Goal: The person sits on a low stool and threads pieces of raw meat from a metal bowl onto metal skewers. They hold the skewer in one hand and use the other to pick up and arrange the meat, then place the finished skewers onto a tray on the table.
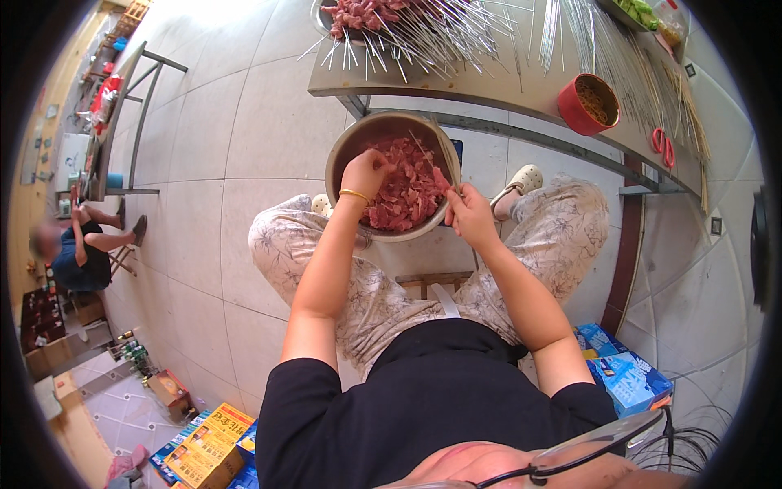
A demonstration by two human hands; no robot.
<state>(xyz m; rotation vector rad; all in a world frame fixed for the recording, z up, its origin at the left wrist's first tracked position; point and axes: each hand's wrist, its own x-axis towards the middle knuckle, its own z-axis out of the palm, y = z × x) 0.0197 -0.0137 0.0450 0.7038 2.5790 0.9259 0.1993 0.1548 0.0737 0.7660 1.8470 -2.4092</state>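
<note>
Between my knees is a metal bowl [339, 142] of raw red meat pieces [400, 183]. My left hand [365, 173], with a yellow bangle at the wrist, is over the bowl's left side. Its fingers are curled together close to the meat; whether a piece is between them I cannot tell. At the right rim, my right hand [470, 211] grips a thin metal skewer [421, 147] that slants up and left across the bowl. A piece of meat [440, 178] is on the skewer just beyond my fingertips. A second thin stick [441, 143] runs close by, near the rim.
Ahead is a metal table [525, 98] with many metal skewers [568, 36], loaded skewers [391, 24], a red container of rings [588, 105] and red scissors [663, 148]. Cartons [211, 446] stand behind left, blue boxes [632, 376] behind right. Another person [82, 250] sits far left.
</note>
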